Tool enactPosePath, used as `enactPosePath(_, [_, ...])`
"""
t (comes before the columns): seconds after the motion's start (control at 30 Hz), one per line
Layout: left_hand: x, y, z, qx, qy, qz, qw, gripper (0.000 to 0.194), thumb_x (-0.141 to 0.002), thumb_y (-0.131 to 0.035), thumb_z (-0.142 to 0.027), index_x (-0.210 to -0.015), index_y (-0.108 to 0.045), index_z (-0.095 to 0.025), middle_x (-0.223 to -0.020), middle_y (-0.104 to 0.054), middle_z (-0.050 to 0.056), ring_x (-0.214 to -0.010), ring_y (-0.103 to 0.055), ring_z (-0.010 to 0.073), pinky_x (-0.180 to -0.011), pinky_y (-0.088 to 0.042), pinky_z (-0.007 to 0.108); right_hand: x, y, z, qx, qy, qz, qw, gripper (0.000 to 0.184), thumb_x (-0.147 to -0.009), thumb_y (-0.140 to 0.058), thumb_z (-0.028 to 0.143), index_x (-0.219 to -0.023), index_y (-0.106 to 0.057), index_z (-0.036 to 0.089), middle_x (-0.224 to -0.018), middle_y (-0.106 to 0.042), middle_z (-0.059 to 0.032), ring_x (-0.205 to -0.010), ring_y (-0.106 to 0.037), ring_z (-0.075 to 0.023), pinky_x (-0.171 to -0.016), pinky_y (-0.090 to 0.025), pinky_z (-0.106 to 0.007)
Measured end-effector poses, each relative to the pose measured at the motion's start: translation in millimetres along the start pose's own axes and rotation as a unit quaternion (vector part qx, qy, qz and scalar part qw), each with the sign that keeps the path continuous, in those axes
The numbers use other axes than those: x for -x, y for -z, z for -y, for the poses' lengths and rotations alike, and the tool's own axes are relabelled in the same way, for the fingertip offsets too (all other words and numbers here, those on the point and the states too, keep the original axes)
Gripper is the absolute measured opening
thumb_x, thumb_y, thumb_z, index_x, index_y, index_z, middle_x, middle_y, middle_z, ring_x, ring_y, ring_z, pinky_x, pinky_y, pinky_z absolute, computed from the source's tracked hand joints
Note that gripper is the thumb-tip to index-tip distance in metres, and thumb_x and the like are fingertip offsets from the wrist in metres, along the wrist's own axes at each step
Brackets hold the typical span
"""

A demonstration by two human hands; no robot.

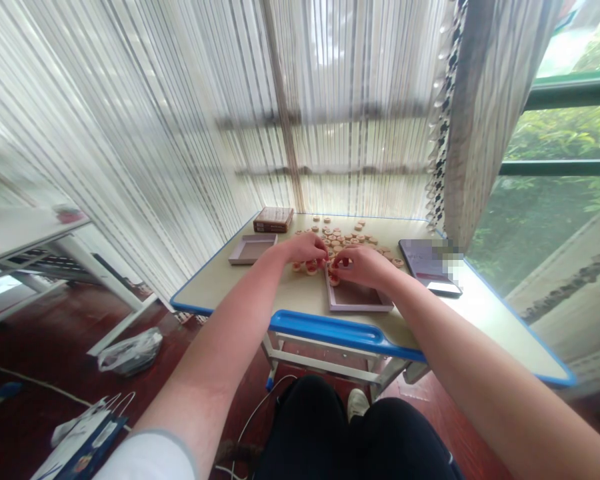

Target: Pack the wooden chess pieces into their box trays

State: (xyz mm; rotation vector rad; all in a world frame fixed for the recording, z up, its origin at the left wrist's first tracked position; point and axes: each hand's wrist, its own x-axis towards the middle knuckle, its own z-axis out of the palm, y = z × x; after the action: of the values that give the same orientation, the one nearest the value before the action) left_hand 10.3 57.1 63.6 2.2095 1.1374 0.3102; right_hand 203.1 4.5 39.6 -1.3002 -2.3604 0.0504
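Note:
On the table, round wooden Chinese chess pieces (337,236) lie loosely scattered beyond my hands. My right hand (360,265) reaches over the left back corner of a shallow open box (361,307), its fingers closed on a chess piece (333,265). Another piece (334,281) sits inside that corner. Just left of the box, my left hand (305,247) has its fingers bent together above several pieces (311,269) with red markings; what its fingertips hold is too small to make out.
A second shallow tray (251,251) and a brown box (274,219) stand at the table's left. A dark tablet-like device (425,265) lies at the right. The blue front edge (330,327) has a groove. Fringed curtains (350,133) hang behind.

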Motion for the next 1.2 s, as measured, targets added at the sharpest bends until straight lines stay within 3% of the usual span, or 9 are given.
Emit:
enactPosePath(0.5, [-9,3.7,7,-0.021,-0.013,-0.148,0.989,0.024,-0.071,-0.051,-0.023,-0.079,-0.072,-0.012,-0.066,-0.067,0.002,-0.048,-0.048,0.006,-0.049,-0.036,0.019,-2,-3,-2,-0.03,0.018,0.011,0.999,0.022,-0.076,-0.059,0.04,-0.085,-0.07,0.024,-0.074,-0.064,-0.0011,-0.066,-0.054,-0.0139,-0.059,-0.036,-0.023])
enactPosePath(0.7, [-3,5.3,-1,0.023,-0.01,-0.099,0.995,0.027,-0.07,-0.05,-0.015,-0.086,-0.071,-0.011,-0.068,-0.068,0.003,-0.046,-0.047,0.0061,-0.047,-0.037,0.02,-2,-5,-3,-0.043,0.008,0.01,0.999,0.022,-0.076,-0.059,0.041,-0.087,-0.07,0.025,-0.075,-0.065,-0.0006,-0.067,-0.055,-0.0138,-0.06,-0.037,-0.023])
enactPosePath(0.83, [-1,6.6,-2,0.042,-0.002,-0.123,0.991,0.029,-0.071,-0.049,-0.015,-0.09,-0.07,-0.01,-0.072,-0.069,0.005,-0.046,-0.045,0.0055,-0.045,-0.036,0.019,-2,-3,-1,-0.055,-0.003,0.019,0.998,0.022,-0.076,-0.061,0.041,-0.086,-0.07,0.024,-0.075,-0.065,-0.0007,-0.068,-0.055,-0.0142,-0.061,-0.038,-0.023])
enactPosePath(1.2, [-7,4.5,8,-0.039,-0.028,-0.085,0.995,0.034,-0.071,-0.046,-0.014,-0.096,-0.07,-0.014,-0.076,-0.07,0.003,-0.05,-0.05,0.0081,-0.054,-0.043,0.022,-1,4,-2,-0.069,-0.027,0.029,0.997,0.027,-0.074,-0.061,0.043,-0.091,-0.069,0.024,-0.076,-0.065,-0.0003,-0.064,-0.055,-0.0133,-0.058,-0.037,-0.024])
